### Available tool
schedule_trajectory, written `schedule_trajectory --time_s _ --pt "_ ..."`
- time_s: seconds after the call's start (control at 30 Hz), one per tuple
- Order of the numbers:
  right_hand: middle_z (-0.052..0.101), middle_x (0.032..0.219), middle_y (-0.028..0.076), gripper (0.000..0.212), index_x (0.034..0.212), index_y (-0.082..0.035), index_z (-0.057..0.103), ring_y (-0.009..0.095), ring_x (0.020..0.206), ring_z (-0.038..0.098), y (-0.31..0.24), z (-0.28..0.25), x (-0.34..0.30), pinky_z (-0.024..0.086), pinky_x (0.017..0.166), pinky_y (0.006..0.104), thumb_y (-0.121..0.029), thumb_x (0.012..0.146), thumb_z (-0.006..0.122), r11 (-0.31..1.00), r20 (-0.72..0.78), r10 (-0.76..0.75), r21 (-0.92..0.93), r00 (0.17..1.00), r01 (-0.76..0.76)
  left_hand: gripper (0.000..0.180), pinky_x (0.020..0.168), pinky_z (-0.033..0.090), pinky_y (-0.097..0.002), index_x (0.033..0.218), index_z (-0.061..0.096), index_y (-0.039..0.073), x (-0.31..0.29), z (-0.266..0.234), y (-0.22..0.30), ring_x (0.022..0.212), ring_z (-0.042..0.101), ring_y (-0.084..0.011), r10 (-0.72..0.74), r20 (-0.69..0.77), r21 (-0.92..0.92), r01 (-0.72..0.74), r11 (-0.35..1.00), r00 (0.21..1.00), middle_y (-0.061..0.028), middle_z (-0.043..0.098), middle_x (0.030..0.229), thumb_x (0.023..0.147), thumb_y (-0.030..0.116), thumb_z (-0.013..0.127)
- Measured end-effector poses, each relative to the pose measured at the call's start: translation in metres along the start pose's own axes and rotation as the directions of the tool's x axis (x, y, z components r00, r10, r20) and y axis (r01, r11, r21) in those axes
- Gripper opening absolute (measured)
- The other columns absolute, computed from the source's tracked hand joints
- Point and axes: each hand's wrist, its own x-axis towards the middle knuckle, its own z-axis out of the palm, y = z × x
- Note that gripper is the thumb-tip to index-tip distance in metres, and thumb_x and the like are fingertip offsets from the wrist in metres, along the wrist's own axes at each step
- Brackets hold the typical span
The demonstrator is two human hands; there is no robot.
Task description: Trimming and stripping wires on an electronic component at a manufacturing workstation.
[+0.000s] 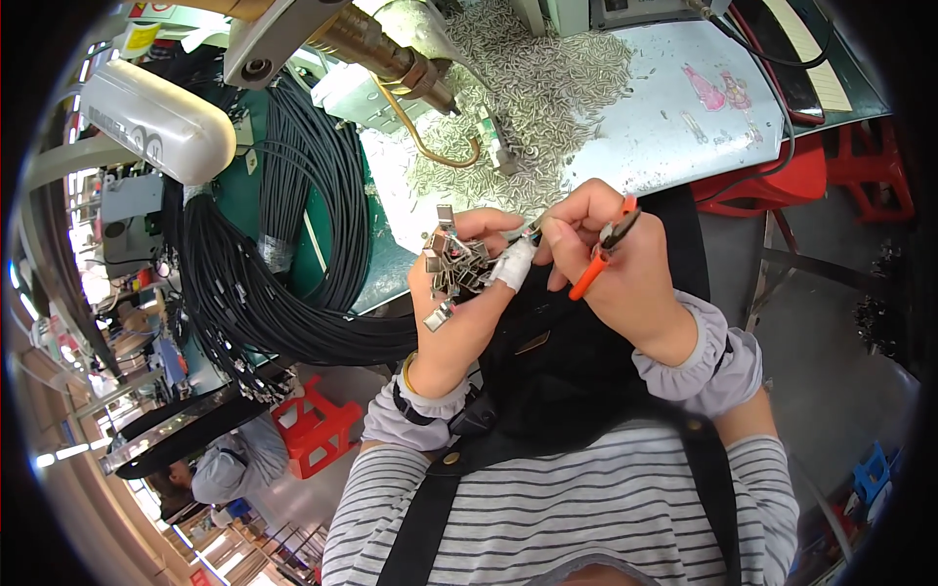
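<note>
My left hand [457,342] is closed round a bunch of metal cable connectors [457,266], which stick up between thumb and fingers. White tape wraps its thumb. Black cables [362,337] run into this hand from the left. Close against the taped thumb tip, my right hand [635,278] pinches with thumb and forefinger; the tiny piece between the fingertips is too small to make out. Orange-handled pliers [590,275] are tucked in the right hand, lying across its palm and fingers. Both hands are above my black apron [547,391], near the table's front edge.
A heap of small metal pieces [537,88] covers the table beneath a machine head [425,78] with a bent brass tube. A white lamp [156,122] hangs at the left above coiled black cables [337,195]. Red stools [318,430] stand around; another person [239,464] sits at lower left.
</note>
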Motion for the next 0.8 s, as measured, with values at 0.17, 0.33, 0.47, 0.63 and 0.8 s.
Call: schedule_trajectory --time_s 0.17,0.33,0.47,0.63,0.8 --pt "0.054 0.064 0.003 0.017 0.082 -0.002 0.051 0.007 0.056 0.054 -0.001 0.003 -0.005 0.041 0.051 0.0192 0.010 0.069 0.053 1.000 -0.026 -0.026 -0.012 0.999 0.026 0.019 0.063 0.042 -0.0193 0.088 0.057 -0.002 -0.001 0.000 -0.001 0.069 0.053 -0.0082 0.107 0.013 0.134 -0.107 0.985 0.994 -0.0035 0.057 0.078 0.071 -0.005 0.063" --pt "0.055 0.068 0.006 0.004 0.083 0.002 0.049 0.008 0.054 0.054 -0.007 -0.002 0.001 0.043 0.050 0.0191 0.002 0.080 0.050 0.965 0.045 0.090 0.244 0.995 -0.099 0.018 0.060 0.041 -0.0190 0.088 0.057 -0.001 0.000 0.002 0.003 0.066 0.052 -0.0078 -0.209 -0.027 -0.197 0.199 0.960 0.978 -0.0015 0.056 0.075 0.071 -0.003 0.064" --pt "0.057 0.071 0.008 0.006 0.082 0.002 0.049 0.010 0.054 0.055 -0.012 0.000 0.000 0.044 0.049 0.0195 -0.003 0.082 0.052 0.933 0.098 0.143 0.318 0.985 -0.167 0.017 0.062 0.041 -0.0192 0.088 0.057 -0.001 0.001 -0.013 0.005 0.067 0.051 -0.0075 -0.377 0.199 -0.497 0.425 0.757 0.904 -0.0015 0.055 0.076 0.072 -0.004 0.063" --pt "0.057 0.065 0.010 0.015 0.076 0.001 0.051 0.013 0.050 0.055 -0.006 -0.015 -0.007 0.040 0.046 0.0222 -0.011 0.077 0.061 0.987 0.178 0.022 -0.163 0.984 0.008 0.017 0.066 0.041 -0.0195 0.087 0.057 -0.001 -0.001 -0.007 0.008 0.070 0.051 -0.0075 -0.320 0.064 -0.412 0.317 0.854 0.945 -0.0028 0.056 0.077 0.071 -0.003 0.063" --pt "0.052 0.053 0.011 0.023 0.070 0.000 0.052 0.018 0.044 0.052 -0.009 -0.013 -0.009 0.038 0.043 0.0262 -0.016 0.071 0.069 0.791 0.216 0.161 -0.612 0.963 0.005 0.015 0.067 0.040 -0.0198 0.086 0.057 -0.001 -0.001 -0.004 0.011 0.074 0.052 -0.0082 -0.209 -0.014 -0.270 0.198 0.942 0.978 -0.0037 0.057 0.079 0.073 -0.001 0.063"
